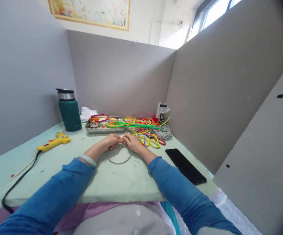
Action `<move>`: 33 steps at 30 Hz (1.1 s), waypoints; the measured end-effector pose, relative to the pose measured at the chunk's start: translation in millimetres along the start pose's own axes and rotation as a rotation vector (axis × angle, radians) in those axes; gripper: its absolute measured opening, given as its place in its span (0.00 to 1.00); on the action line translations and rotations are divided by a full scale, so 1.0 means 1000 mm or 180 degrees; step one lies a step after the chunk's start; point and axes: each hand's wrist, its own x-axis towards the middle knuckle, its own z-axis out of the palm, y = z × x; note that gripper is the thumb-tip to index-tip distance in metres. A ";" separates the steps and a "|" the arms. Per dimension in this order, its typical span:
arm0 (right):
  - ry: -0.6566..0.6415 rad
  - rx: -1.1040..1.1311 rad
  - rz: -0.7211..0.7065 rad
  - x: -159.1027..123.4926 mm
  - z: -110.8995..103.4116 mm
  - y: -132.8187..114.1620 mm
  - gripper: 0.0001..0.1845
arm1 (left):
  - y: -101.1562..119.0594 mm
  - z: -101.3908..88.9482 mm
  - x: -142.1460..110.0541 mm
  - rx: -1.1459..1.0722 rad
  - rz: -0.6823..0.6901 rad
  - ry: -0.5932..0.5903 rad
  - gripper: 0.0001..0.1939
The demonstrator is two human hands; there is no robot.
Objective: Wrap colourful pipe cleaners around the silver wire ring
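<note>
A thin grey ring of wire or cord (118, 163) hangs in a loop below my two hands, over the middle of the table. My left hand (112, 141) is closed in a pinch at the ring's upper side. Right beside it, my right hand (132, 142) pinches the same spot, the fingertips of both hands almost meeting. A small greenish bit shows between the fingertips, too small to name. Just beyond my hands lies a heap of coloured pipe cleaners (143, 125), spilling toward the right. Coils of grey wire (164, 133) rest at its right end.
A metal tray (104, 131) of small craft pieces stands behind my hands. On the left are a green bottle (70, 114) and a yellow glue gun (56, 141) with a black cord. A black phone (185, 166) lies right of my forearm. Grey partitions (121, 75) enclose the table.
</note>
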 end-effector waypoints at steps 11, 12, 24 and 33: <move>-0.0007 0.0140 -0.0112 0.001 0.002 0.000 0.12 | 0.001 0.001 -0.001 -0.0055 -0.0017 -0.0058 0.15; 0.0014 0.0157 -0.0106 0.001 0.002 0.000 0.12 | 0.001 0.000 -0.002 -0.0080 -0.0012 -0.0090 0.16; 0.0036 0.0408 -0.0178 0.001 0.002 0.002 0.13 | 0.000 0.000 -0.002 -0.0076 0.0028 -0.0169 0.20; 0.0113 0.0403 -0.0113 0.004 0.005 0.005 0.13 | 0.000 -0.001 -0.002 -0.0095 0.0039 -0.0098 0.20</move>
